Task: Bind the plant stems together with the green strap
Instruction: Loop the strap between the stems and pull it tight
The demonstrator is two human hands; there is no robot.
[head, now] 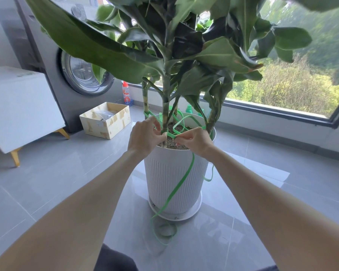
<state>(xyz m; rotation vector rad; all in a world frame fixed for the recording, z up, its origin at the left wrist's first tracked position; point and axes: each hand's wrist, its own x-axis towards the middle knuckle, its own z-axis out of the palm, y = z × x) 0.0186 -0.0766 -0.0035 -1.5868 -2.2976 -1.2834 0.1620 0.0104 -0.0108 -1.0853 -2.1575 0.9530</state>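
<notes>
A tall leafy plant with several stems (165, 98) grows in a white ribbed pot (174, 180) on the floor. A green strap (181, 182) loops around the stems just above the soil, and its long tail hangs down the pot's front and coils on the tiles. My left hand (145, 136) pinches the strap against the middle stem. My right hand (194, 140) pinches the strap right beside it, over the pot's rim. Between the two hands runs a short taut piece of strap.
A cardboard box (106, 121) sits on the floor to the left, in front of a grey washing machine (82, 75). A white cabinet (22, 106) stands at far left. Bottles (127, 93) line the base of the large window (282, 85) behind the plant.
</notes>
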